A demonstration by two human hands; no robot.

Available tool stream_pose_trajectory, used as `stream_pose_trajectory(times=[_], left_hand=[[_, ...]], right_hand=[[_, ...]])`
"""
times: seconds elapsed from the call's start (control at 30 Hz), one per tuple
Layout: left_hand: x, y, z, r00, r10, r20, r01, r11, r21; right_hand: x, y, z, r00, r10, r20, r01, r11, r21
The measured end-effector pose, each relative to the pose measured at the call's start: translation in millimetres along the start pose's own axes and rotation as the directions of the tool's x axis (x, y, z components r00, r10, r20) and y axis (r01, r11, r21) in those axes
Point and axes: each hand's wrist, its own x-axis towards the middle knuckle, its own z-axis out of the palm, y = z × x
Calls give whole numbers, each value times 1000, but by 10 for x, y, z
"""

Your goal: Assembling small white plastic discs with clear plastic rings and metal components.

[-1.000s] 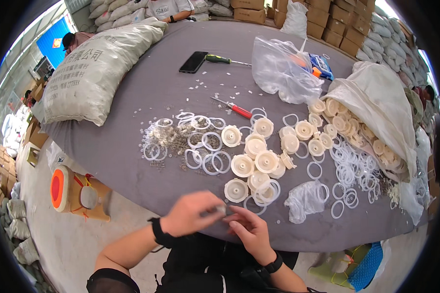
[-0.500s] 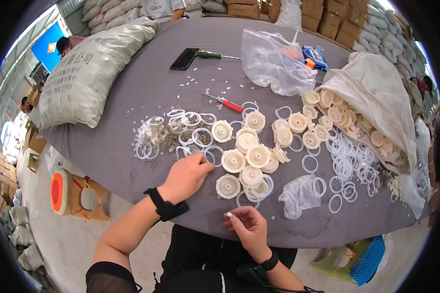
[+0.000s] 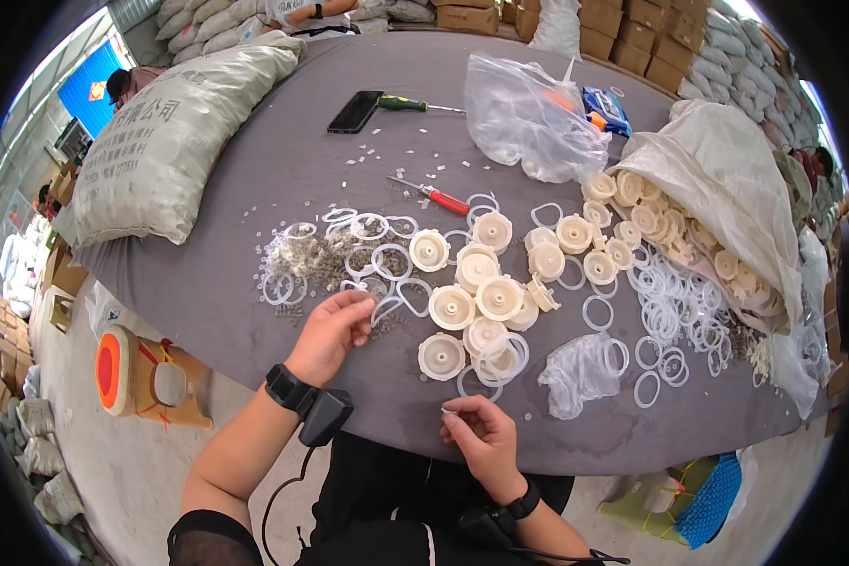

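My left hand point(image 3: 328, 332) is over the near edge of a heap of small springs point(image 3: 325, 261) mixed with clear rings. Its thumb and fingers are pinched together; anything between them is too small to make out. Low at the table's front edge, my right hand point(image 3: 482, 440) is closed, with a small white plastic piece point(image 3: 446, 410) between thumb and fingertip. Right of the left hand lies a group of cream round plastic caps point(image 3: 452, 307), some overlapping. White rings point(image 3: 412, 296) lie between that hand and the caps.
A red screwdriver point(image 3: 442, 199), a green-handled screwdriver point(image 3: 403, 104) and a phone point(image 3: 355, 112) lie farther back. A clear plastic bag point(image 3: 528, 123) stands behind the caps. At right, an open sack point(image 3: 726, 170) spills caps beside loose rings point(image 3: 665, 302). A full sack point(image 3: 174, 141) rests at left.
My left hand has drawn back and to the left from the rings, its wrist turning and fingers pinching. A ring by it has shifted. My right hand has barely moved.
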Motion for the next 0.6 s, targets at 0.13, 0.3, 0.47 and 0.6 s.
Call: stream_pose_trajectory(times=[0.13, 0.3, 0.47, 0.6], left_hand=[[-59, -47, 9, 895, 427, 131, -379, 571, 728], [-165, 53, 73, 968, 252, -8, -236, 915, 329], [-291, -19, 79, 998, 14, 59, -22, 991, 134], [-388, -105, 138, 995, 16, 102, -31, 990, 139]], right_hand=[[4, -13, -3, 1000, 14, -3, -14, 1000, 21], [73, -97, 70, 998, 49, -27, -47, 997, 67], [292, -139, 252, 999, 50, 1, -49, 982, 181], [442, -52, 398, 998, 44, -48, -32, 973, 230]])
